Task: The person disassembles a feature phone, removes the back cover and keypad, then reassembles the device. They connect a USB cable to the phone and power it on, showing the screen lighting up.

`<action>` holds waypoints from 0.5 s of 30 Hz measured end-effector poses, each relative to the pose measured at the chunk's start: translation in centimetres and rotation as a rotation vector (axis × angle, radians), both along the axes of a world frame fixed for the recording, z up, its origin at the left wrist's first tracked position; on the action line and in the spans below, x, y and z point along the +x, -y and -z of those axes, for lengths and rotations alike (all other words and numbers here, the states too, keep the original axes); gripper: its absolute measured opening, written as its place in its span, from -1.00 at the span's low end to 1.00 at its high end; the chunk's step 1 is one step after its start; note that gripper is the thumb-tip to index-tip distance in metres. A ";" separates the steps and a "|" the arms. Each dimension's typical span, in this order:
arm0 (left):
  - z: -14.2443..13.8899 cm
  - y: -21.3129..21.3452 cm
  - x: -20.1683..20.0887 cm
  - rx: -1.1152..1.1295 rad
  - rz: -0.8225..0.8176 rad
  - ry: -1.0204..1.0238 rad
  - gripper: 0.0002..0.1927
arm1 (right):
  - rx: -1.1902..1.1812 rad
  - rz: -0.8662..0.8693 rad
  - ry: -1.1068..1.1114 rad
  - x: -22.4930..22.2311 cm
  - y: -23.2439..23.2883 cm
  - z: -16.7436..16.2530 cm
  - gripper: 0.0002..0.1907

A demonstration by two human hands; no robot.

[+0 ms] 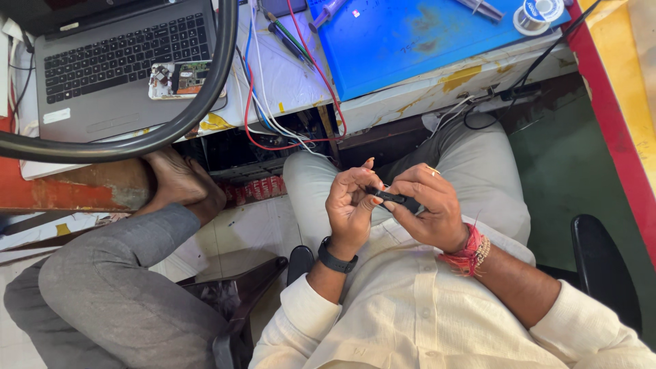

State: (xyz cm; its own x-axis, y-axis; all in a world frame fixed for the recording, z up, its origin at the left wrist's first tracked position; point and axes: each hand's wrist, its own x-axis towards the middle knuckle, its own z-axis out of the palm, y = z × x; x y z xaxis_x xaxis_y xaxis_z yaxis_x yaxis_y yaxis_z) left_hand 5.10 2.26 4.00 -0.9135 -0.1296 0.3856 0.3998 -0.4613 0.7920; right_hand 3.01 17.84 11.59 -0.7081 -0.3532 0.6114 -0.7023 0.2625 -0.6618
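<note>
Both my hands are raised over my lap and share one small black bar-shaped device (pixel 398 199). My left hand (pixel 350 208), with a black band on its wrist, pinches the device's left end between thumb and fingers. My right hand (pixel 430 208), with red threads on its wrist and a ring on one finger, wraps around the right end. Most of the device is hidden inside my right fingers.
A worktable carries a grey laptop (pixel 116 61), a small circuit board (pixel 179 78), a blue mat (pixel 424 37), a solder spool (pixel 538 15) and red, blue and white wires (pixel 273 130). A black ring (pixel 198 102) hangs close to the camera. Another person's bent leg (pixel 116 280) and bare foot (pixel 181 184) are at left.
</note>
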 end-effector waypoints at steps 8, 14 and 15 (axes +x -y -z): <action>-2.4 0.8 -0.6 -0.109 0.000 -0.088 -0.61 | 0.026 0.014 -0.143 -0.3 -0.3 -1.0 -0.68; -2.3 1.4 -0.1 0.095 -0.176 0.348 -0.67 | 0.214 0.032 -0.495 -1.2 -0.4 -2.5 -0.73; -2.0 1.9 0.3 0.189 -0.013 0.443 -0.68 | 0.245 0.004 -0.522 -1.2 -0.2 -2.7 -0.73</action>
